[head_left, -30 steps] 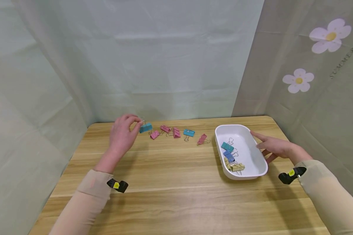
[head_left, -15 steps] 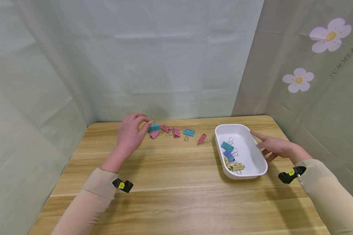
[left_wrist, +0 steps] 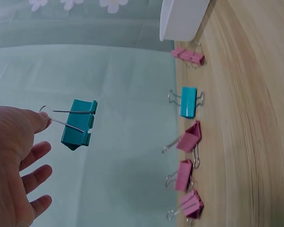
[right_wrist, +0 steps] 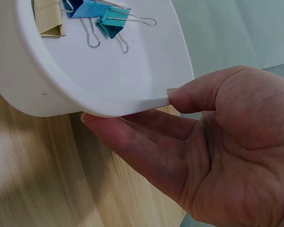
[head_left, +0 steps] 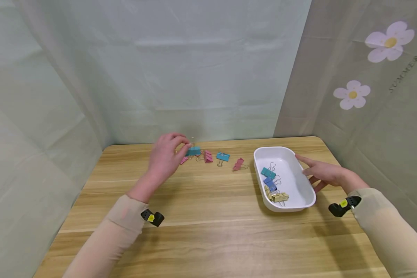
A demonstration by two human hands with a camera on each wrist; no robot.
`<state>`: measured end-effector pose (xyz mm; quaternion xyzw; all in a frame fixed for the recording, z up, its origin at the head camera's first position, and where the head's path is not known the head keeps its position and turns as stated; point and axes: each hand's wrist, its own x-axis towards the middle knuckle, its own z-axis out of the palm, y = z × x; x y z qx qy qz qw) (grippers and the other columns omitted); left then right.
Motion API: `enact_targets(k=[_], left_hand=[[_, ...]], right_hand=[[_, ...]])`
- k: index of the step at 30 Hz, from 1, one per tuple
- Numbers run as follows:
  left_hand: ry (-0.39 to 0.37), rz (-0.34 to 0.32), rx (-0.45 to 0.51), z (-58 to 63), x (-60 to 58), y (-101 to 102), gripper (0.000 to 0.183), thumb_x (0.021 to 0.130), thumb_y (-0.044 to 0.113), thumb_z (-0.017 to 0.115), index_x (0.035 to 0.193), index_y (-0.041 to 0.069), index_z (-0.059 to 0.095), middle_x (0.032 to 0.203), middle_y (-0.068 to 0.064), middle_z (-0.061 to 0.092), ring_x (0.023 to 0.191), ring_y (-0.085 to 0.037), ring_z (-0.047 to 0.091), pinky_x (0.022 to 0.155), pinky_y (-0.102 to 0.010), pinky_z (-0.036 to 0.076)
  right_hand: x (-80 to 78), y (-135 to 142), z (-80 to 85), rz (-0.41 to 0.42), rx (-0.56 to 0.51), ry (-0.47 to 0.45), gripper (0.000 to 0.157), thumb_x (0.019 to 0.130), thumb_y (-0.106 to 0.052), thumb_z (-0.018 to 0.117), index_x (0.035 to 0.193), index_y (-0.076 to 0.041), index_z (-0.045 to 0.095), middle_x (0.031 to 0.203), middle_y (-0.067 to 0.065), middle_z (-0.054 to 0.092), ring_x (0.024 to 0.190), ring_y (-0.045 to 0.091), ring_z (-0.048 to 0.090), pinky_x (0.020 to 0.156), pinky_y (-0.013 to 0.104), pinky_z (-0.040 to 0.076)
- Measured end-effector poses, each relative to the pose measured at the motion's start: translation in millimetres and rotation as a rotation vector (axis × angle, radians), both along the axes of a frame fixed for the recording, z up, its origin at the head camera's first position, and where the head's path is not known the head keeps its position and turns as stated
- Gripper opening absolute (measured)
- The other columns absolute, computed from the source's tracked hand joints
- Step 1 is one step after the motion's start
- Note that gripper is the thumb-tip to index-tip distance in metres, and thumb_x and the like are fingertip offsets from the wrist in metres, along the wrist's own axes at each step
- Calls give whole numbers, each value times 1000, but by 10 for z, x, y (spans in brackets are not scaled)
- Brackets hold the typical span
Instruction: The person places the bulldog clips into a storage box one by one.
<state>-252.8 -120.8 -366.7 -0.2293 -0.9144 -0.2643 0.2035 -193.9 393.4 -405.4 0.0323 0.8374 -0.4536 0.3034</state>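
My left hand (head_left: 166,157) pinches a teal binder clip (left_wrist: 76,125) by a wire handle, with thumb and index finger; the other fingers are spread apart. In the left wrist view the clip hangs in the air away from the wooden table. Beneath and beside it in the head view lies a row of pink binder clips (head_left: 208,156) and one blue binder clip (head_left: 223,156). My right hand (right_wrist: 222,142) holds the side of a white tray (right_wrist: 23,80), thumb over the rim and fingers beneath it. Inside lie a teal clip (head_left: 268,173), a blue clip (head_left: 270,184) and yellow clips (head_left: 280,197).
The wooden table (head_left: 194,239) ends at a far edge close behind the row of clips. Pale curtains (head_left: 201,69) surround it on the back and sides, with printed flowers on the right. One pink clip (head_left: 239,164) lies just left of the tray.
My left hand has moved right along the row, carrying the teal binder clip with it over some pink clips. My right hand and the tray stay where they were.
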Motion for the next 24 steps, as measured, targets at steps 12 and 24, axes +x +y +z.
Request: enact_targets(k=[12, 24], left_hand=[[10, -56, -13, 44, 45, 274, 17, 101, 32, 67, 105, 18, 76, 121, -1, 67, 116, -28, 57, 101, -49, 44], [48, -133, 6, 57, 49, 565, 16, 100, 32, 68, 104, 19, 76, 120, 1, 67, 117, -25, 57, 102, -47, 44]], right_hand=[[8, -7, 15, -4, 14, -2, 80, 108, -20, 47, 164, -28, -9, 163, 33, 4, 117, 44, 60, 80, 50, 60], [6, -2, 2, -13, 7, -6, 80, 108, -19, 47, 164, -29, -9, 163, 33, 5, 116, 42, 61, 80, 50, 60]])
